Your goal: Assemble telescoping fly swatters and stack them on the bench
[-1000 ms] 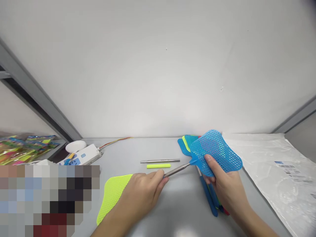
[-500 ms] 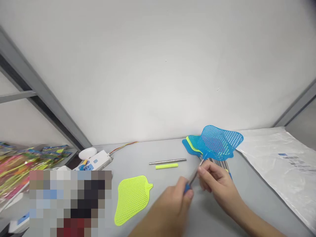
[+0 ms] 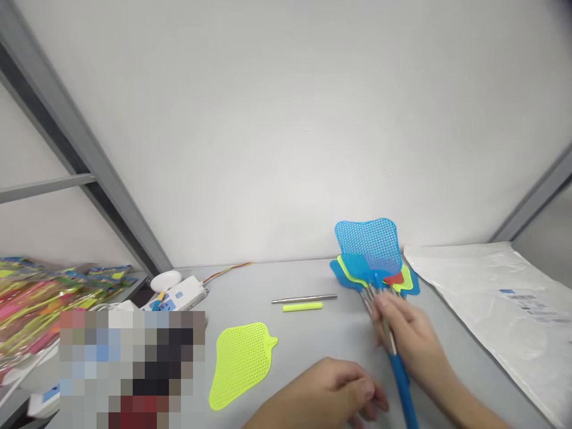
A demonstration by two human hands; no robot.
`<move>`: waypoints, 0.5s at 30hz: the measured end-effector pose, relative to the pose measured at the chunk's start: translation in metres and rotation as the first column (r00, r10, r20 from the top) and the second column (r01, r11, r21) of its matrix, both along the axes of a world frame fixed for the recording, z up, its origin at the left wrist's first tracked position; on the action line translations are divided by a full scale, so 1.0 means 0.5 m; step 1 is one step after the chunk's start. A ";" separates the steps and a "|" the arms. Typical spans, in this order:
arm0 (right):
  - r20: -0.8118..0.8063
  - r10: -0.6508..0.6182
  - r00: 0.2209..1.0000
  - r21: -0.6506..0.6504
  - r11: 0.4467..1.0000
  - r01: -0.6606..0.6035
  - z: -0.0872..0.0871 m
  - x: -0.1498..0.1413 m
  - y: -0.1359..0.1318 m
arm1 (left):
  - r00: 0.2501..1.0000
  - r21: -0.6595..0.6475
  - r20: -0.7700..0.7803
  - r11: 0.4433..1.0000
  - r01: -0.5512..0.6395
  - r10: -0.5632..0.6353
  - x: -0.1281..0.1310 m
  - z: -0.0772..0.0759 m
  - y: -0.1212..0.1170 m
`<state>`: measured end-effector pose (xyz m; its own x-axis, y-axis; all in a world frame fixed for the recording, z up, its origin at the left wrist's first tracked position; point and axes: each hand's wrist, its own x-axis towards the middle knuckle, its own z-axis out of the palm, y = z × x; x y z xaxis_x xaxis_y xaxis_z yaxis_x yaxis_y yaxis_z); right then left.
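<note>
Left hand (image 3: 330, 390) withdrawn, grip loosely open, right hand (image 3: 409, 333) pinching blue swatter (image 3: 369, 241), handle (image 3: 403, 390) cropped

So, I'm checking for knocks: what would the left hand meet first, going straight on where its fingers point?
Probably the left hand would meet the long blue plastic handle first, though their heights are unclear and it might pass under.

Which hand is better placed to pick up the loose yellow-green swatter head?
Probably the left hand: it looks empty and is nearer the yellow-green swatter head, while the right hand holds a blue fly swatter by its shaft.
</note>
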<state>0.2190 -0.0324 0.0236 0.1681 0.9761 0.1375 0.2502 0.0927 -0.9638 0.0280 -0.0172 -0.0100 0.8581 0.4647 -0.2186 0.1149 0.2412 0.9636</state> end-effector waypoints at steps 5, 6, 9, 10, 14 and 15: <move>0.609 -0.130 0.783 -0.112 0.962 0.247 0.028 0.142 0.054 | 0.992 0.131 -0.061 0.986 -0.105 0.114 -0.005 -0.001 0.024; 0.674 -0.115 0.729 -0.130 0.954 0.271 0.026 0.158 0.064 | 0.989 0.157 -0.054 0.979 -0.130 0.140 -0.006 0.002 0.027; 0.761 -0.042 0.647 -0.186 0.942 0.279 0.009 0.173 0.086 | 0.970 0.242 -0.055 0.946 -0.215 0.235 -0.010 0.016 0.035; 0.782 -0.018 0.623 -0.201 0.939 0.280 0.003 0.170 0.090 | 0.960 0.281 -0.072 0.929 -0.242 0.272 -0.012 0.020 0.037; 0.839 0.093 0.537 -0.276 0.922 0.271 -0.001 0.153 0.105 | 0.897 0.472 -0.137 0.824 -0.315 0.421 -0.023 0.027 0.047; 0.845 0.128 0.520 -0.300 0.917 0.262 0.002 0.151 0.110 | 0.880 0.521 -0.138 0.789 -0.326 0.455 -0.026 0.026 0.050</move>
<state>0.2945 0.0225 0.0246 0.2314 0.9687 -0.0899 0.9380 -0.2466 -0.2437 0.0151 0.0076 0.0030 0.5279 0.8471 -0.0608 0.3557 -0.1555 0.9216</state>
